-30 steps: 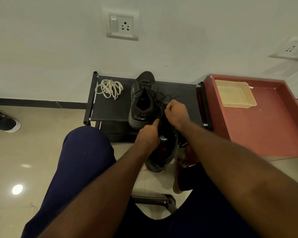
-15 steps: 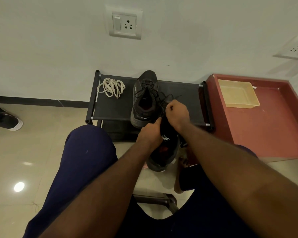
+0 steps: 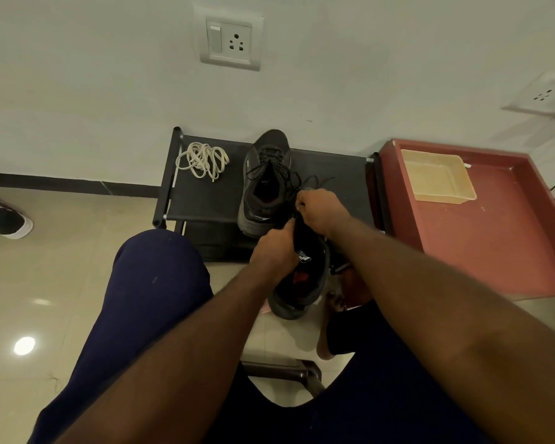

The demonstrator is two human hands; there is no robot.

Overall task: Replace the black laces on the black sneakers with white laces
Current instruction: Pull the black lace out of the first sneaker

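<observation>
1. Head view: the held sneaker (image 3: pixel 303 280) hangs in the air between the person's knees, just in front of the black rack (image 3: pixel 205 203). Its heel end seems nearest to the person, and its front is hidden under the hands.
2. The left hand (image 3: pixel 274 249) is wrapped round the collar of this sneaker, with the thumb raised. The right hand (image 3: pixel 318 209) has its fingers curled tight at the top of the lacing. It seems to pinch the black lace (image 3: pixel 316 180), whose loose ends stick out beyond the knuckles, but the pinch itself is hidden.
3. The sneaker is probably light, with a soft upper and a stiffer sole. A hold at the collar or the sole should leave the eyelets free. The lace looks thin and limp, so it is best taken close to an eyelet.
4. The second sneaker (image 3: pixel 265 184) stands on the rack just left of the right hand, its black laces loosened but not yet removed. The white laces (image 3: pixel 202 160) lie in a loose bundle on the left part of the rack, apart from both sneakers.
5. To the right of the rack is a red tray table (image 3: pixel 494 251) with a beige basket (image 3: pixel 436 176) on it. Another shoe (image 3: pixel 5 219) lies on the floor far to the left.
6. The loose laces of the second sneaker are close to the right hand and could tangle with the lace being pulled.
</observation>
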